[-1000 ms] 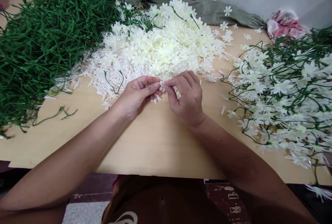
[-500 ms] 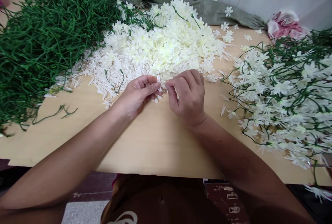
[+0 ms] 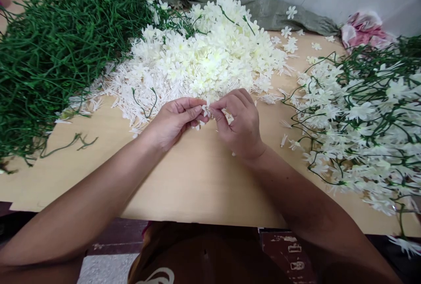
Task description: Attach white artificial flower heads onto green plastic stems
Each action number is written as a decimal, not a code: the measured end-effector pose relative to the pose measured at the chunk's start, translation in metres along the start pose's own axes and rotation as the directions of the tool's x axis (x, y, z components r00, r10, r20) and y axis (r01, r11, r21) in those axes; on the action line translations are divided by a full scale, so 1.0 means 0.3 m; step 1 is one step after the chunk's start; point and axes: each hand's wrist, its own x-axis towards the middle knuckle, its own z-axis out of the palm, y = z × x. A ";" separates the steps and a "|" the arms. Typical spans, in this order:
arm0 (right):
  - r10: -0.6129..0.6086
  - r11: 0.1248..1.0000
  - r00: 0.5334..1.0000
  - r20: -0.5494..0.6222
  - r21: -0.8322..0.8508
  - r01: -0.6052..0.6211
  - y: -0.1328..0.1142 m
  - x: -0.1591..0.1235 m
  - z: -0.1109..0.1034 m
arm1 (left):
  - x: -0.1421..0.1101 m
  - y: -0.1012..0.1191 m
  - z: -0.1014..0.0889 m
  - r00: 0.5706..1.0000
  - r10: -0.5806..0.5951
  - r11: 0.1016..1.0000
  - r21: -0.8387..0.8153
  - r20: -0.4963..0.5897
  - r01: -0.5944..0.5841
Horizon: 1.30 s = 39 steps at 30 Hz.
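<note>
Near the middle of the table, my left hand [image 3: 179, 119] pinches a small white artificial flower [image 3: 205, 109] between thumb and fingers. My right hand [image 3: 239, 122] meets it from the other side, thumb and forefinger closed at the flower's edge; whatever else sits between those fingertips is too small to make out. More white petals show under the left fingers. Just beyond both hands rises a heap of loose white flower heads [image 3: 226, 43], with thin white stamen pieces [image 3: 141, 86] spread along its left and front.
A large tangle of green plastic stems [image 3: 66, 51] fills the left side. On the right lies a pile of white flowers on green stems [image 3: 362, 122]. Grey-green cloth [image 3: 279, 14] runs along the wall, with a pink and white bag [image 3: 365, 32] at the back right. Two loose stems [image 3: 87, 143] lie front left.
My right fingertips have closed in on the left ones, and the white flower between them now shows more plainly. A small white bit has appeared by my right wrist.
</note>
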 end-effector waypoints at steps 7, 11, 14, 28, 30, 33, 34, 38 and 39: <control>-0.007 1.000 1.000 0.029 0.005 0.007 -0.002 -0.001 0.000 | 0.003 -0.008 0.001 1.000 0.013 1.000 0.011 -0.007 -0.013; -0.004 0.999 0.999 0.041 0.039 0.003 -0.004 -0.004 0.002 | 0.004 -0.008 0.003 1.000 0.011 0.999 0.049 0.000 -0.011; 0.008 0.996 0.998 0.055 0.089 -0.013 -0.005 -0.003 -0.001 | 0.005 -0.004 -0.005 0.999 0.008 0.998 0.063 0.046 -0.011; 0.147 0.914 0.986 0.080 0.370 -0.166 -0.005 0.005 -0.011 | 0.012 -0.003 -0.025 0.975 0.010 0.990 0.136 0.224 -0.042; 0.216 0.845 0.962 0.165 0.462 -0.269 -0.002 0.008 -0.015 | 0.013 -0.003 -0.022 0.977 0.009 0.990 0.133 0.212 -0.038; 0.276 0.729 0.923 0.268 0.567 -0.383 -0.002 0.008 -0.013 | 0.014 -0.003 -0.015 0.986 0.011 0.989 0.145 0.168 -0.036; 0.296 0.707 0.913 0.282 0.578 -0.408 -0.004 0.006 -0.010 | 0.013 -0.003 -0.013 0.988 0.014 0.988 0.153 0.151 -0.038; 0.369 0.690 0.878 0.306 0.543 -0.479 -0.014 -0.003 0.000 | 0.008 -0.003 -0.006 0.991 0.066 0.975 0.201 0.118 -0.089; 0.371 0.696 0.868 0.330 0.520 -0.495 -0.017 -0.005 0.000 | 0.005 -0.003 -0.003 0.989 0.084 0.968 0.226 0.123 -0.110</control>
